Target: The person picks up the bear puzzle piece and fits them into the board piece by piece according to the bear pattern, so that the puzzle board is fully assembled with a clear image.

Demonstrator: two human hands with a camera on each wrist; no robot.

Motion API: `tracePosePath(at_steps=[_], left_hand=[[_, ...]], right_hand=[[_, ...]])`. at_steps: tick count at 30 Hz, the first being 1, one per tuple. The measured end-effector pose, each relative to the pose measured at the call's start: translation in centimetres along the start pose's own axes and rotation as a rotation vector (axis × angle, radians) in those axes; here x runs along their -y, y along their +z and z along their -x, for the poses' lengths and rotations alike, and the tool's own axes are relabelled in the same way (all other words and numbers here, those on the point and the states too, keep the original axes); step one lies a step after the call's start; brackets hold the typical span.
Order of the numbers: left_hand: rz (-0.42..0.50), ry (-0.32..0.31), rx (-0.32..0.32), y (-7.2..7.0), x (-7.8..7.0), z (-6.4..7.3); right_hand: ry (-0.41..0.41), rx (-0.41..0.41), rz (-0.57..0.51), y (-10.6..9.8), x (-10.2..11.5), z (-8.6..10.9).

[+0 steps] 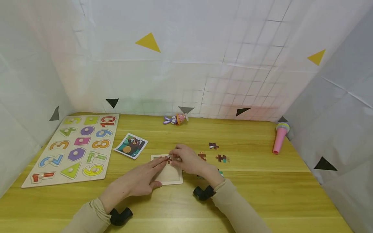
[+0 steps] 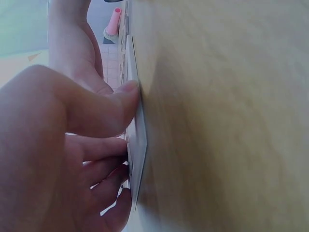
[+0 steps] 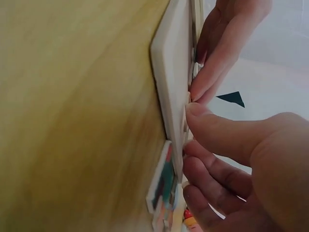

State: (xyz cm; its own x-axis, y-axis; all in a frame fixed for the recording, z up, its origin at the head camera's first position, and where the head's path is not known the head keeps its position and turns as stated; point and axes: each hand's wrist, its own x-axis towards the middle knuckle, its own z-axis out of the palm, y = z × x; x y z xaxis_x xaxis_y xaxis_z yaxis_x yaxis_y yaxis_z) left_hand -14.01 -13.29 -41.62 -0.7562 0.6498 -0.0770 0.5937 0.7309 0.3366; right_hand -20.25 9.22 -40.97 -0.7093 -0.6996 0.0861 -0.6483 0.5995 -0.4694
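Observation:
A square wooden puzzle tray (image 1: 168, 176) lies in front of me, with a dark red jigsaw piece (image 1: 169, 160) at its upper part. My left hand (image 1: 140, 178) stretches its fingers over the tray's upper left side, fingertips at that piece. Its thumb (image 2: 126, 94) rests on the tray's near edge. From the other side my right hand (image 1: 187, 160) pinches the red piece between thumb and fingers, low over the tray. In the right wrist view the right thumb (image 3: 200, 112) presses close to the tray surface, near the left fingertips. My fingers partly cover the piece.
Several loose jigsaw pieces (image 1: 220, 158) lie right of the tray, some behind my right wrist. A bear picture card (image 1: 131, 146) is at the upper left, beside a wooden number board (image 1: 73, 149). A rabbit toy (image 1: 176, 119) lies at the back, a pink microphone (image 1: 280, 137) far right.

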Motion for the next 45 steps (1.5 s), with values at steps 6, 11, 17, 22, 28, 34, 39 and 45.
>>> tracePosePath(at_steps=[6,11,17,22,28,34,39,45], left_hand=[[0.007,0.006,-0.014,-0.1,0.0,0.1],[0.017,0.006,-0.011,-0.1,-0.1,0.2],[0.03,-0.003,-0.01,0.0,-0.1,0.2],[0.022,-0.002,-0.016,0.0,0.0,0.2],[0.023,-0.001,-0.01,0.0,-0.1,0.2],[0.028,-0.002,-0.016,0.1,-0.1,0.1],[0.027,-0.006,-0.012,0.1,-0.1,0.2],[0.037,-0.009,-0.003,0.0,-0.1,0.2]], right_hand=[[0.032,0.046,-0.075,-0.8,0.2,0.4],[0.039,0.052,-0.089,-1.4,-0.6,1.0],[0.099,0.016,-0.109,-2.7,-2.3,2.5],[0.099,-0.084,-0.084,-3.8,-4.5,4.1],[0.13,-0.164,-0.077,-4.5,-7.5,5.5],[0.19,-0.18,-0.081,-5.5,-9.3,6.9],[0.229,-0.205,-0.064,-6.1,-10.0,7.6],[0.283,-0.216,-0.022,-6.0,-11.0,7.7]])
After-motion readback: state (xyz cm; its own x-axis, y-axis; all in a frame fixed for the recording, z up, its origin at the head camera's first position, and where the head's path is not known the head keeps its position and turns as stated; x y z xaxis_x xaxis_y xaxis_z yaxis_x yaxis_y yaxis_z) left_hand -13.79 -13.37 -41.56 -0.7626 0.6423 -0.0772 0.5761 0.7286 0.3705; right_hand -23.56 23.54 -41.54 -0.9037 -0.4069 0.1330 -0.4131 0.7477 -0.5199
